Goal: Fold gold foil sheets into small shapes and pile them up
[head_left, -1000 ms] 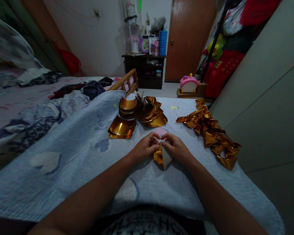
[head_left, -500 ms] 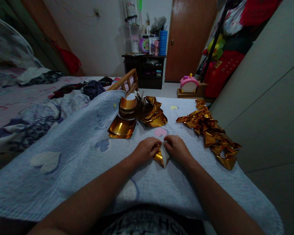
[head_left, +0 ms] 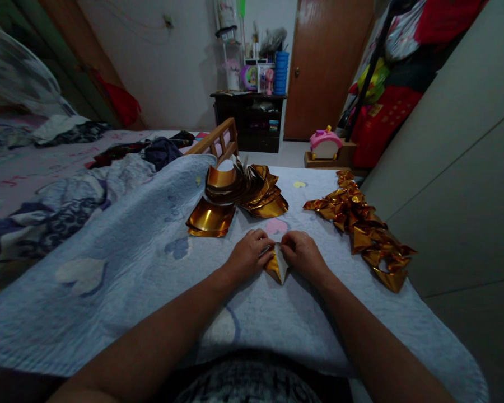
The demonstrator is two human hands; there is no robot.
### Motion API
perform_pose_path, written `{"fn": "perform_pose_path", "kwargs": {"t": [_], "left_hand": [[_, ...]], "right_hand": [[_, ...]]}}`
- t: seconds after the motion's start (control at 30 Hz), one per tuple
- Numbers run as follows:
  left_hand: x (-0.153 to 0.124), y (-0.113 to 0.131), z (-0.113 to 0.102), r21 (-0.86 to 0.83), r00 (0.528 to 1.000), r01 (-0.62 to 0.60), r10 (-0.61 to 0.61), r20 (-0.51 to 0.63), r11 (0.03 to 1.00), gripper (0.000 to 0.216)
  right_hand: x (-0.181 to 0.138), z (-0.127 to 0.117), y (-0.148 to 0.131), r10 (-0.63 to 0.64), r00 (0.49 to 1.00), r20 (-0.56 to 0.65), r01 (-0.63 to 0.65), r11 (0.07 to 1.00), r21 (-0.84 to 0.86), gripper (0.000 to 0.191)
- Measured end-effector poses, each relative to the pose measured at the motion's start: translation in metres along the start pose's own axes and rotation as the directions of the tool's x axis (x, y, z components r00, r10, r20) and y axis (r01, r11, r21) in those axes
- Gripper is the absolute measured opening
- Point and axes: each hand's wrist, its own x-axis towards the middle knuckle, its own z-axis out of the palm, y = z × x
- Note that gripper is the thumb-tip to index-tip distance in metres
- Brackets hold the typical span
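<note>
A small piece of gold foil paper (head_left: 277,267), folded to a point with its white back showing, lies on the light blue quilt (head_left: 151,280) in front of me. My left hand (head_left: 250,254) presses on its left side with fingers curled. My right hand (head_left: 304,253) pinches its right side, fingers closed. The two hands almost touch above the fold. A stack of curled gold foil sheets (head_left: 235,196) sits just beyond my hands. A row of folded gold pieces (head_left: 363,229) runs along the quilt's right edge.
A grey cabinet wall (head_left: 457,168) stands close on the right. Crumpled bedding and clothes (head_left: 67,190) lie to the left, with a wooden bed rail (head_left: 216,140) behind the foil stack. A dark desk (head_left: 250,120), a brown door (head_left: 323,67) and a pink toy (head_left: 325,143) are at the back.
The folded paper has been pressed flatter and narrower between my hands. Both hands drew closer together over it and shifted slightly away from me.
</note>
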Motion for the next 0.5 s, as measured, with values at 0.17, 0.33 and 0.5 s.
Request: {"fn": "perform_pose_path", "kwargs": {"t": [0.17,0.33,0.5], "left_hand": [[-0.0004,0.0001,0.0003,0.067,1.000,-0.020,0.019,0.014,0.998,0.023],[0.0000,0.0010,0.0001,0.065,1.000,-0.018,0.018,0.002,0.998,0.023],[0.0003,0.0008,-0.0001,0.061,1.000,-0.022,0.021,0.005,0.998,0.021]], "right_hand": [[-0.0020,0.0000,0.0006,-0.056,0.998,0.030,0.056,0.998,-0.013,0.011],[-0.0028,0.0047,0.0025,-0.095,0.994,0.050,0.095,0.995,-0.010,0.011],[-0.0032,0.0068,0.0045,-0.122,0.989,0.081,0.124,0.992,-0.020,0.010]]}}
